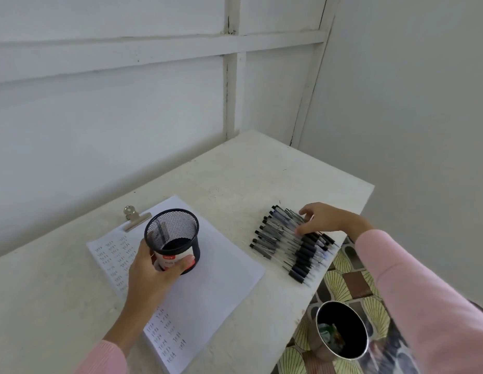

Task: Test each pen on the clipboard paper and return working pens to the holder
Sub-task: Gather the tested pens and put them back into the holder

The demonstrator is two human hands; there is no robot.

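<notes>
Left hand (151, 268) grips the mesh holder (171, 236), tilted over the clipboard paper (221, 279). Right hand (326, 218) just rests loose fingers on the pens (286, 244).

It looks like a plain room of a home or small office — a white worktop (261, 179) with pens (283, 244) and clipboard paper (221, 279) stands in a corner of white-painted panel walls (100, 117), above a patterned floor (340, 287) and a metal bin (312, 337).
</notes>
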